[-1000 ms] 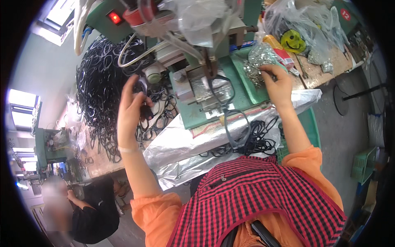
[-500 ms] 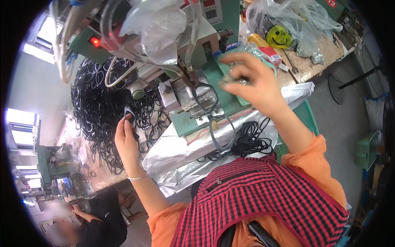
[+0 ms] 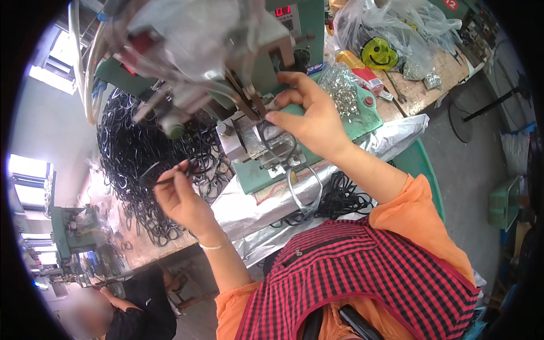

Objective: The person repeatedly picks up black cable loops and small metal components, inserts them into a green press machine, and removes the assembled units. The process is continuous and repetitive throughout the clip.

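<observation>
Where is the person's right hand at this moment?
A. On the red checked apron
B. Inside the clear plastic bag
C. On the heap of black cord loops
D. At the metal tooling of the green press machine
D: the right hand has its fingertips at the metal tooling of the green press machine.

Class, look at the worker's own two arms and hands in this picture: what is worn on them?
Both hands are bare, no gloves. The left hand has a thin pale bracelet at the wrist. The right hand shows nothing at the wrist. Short orange sleeves cover the upper arms, under a red-and-black checked apron.
</observation>
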Tool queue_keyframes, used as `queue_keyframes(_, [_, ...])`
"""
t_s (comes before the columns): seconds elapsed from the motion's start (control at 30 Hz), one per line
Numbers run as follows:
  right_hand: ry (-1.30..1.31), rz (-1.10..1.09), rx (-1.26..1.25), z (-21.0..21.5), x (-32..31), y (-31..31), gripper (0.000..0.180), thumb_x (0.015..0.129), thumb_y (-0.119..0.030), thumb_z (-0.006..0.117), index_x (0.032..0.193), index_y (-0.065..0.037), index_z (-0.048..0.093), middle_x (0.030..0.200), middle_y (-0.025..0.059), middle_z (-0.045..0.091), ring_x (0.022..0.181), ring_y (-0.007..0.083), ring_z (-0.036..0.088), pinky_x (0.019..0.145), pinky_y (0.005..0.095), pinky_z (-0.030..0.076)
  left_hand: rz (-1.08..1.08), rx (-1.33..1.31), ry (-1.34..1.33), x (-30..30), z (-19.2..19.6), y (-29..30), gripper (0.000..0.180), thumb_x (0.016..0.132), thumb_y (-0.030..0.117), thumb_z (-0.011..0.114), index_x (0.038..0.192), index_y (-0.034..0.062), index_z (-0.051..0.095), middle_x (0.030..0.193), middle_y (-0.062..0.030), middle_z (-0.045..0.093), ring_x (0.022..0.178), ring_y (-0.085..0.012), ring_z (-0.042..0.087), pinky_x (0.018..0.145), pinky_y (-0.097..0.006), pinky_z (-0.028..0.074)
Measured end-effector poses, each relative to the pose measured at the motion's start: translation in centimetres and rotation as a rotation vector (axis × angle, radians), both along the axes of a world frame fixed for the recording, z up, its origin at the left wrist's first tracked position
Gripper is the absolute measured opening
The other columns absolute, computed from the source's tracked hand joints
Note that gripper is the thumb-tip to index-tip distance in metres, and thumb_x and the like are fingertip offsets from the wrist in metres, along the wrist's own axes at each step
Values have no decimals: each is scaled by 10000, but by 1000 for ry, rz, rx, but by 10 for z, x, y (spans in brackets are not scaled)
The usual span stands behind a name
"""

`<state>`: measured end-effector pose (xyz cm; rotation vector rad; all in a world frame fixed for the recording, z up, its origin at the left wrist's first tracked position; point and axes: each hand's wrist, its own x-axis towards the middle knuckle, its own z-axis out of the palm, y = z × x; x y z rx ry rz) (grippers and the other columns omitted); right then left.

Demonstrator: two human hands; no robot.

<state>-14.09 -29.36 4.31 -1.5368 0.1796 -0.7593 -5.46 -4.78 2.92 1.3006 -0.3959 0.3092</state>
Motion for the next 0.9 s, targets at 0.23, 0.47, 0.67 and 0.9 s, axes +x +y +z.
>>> queue_keyframes(0.23, [-116, 93, 238, 5, 8, 24, 610, 757, 7, 773, 1312, 24, 521, 909, 43, 676, 935, 108, 629, 878, 267, 493, -172, -59, -286, -1, 79, -43, 132, 952, -58, 588, 1083, -49, 573, 1007, -150, 655, 938, -285, 710, 896, -392, 580])
queue_keyframes(0.47, [-86, 150, 301, 0, 3, 19, 556, 798, 88, 727, 1295, 34, 483, 1016, 65, 685, 972, 118, 642, 914, 256, 493, -272, -71, -340, 2, 77, -44, 174, 941, -39, 652, 1098, -45, 578, 1063, -141, 685, 974, -260, 716, 920, -342, 553])
queue_keyframes(0.67, [-168, 95, 135, 1, 7, 22, 495, 790, 13, 757, 1234, 28, 537, 966, 27, 668, 942, 71, 594, 885, 236, 473, -250, -65, -372, 2, 77, -45, 174, 941, -38, 654, 1096, -40, 575, 1069, -136, 681, 976, -260, 713, 928, -354, 559])
queue_keyframes(0.9, [57, 283, 438, 37, -20, 10, 572, 822, 4, 708, 1350, 30, 489, 1036, 111, 676, 949, 160, 638, 877, 291, 495, -297, -43, -343, -21, 75, -43, 151, 916, -67, 655, 1038, -52, 566, 1047, -141, 669, 934, -228, 690, 894, -374, 579])
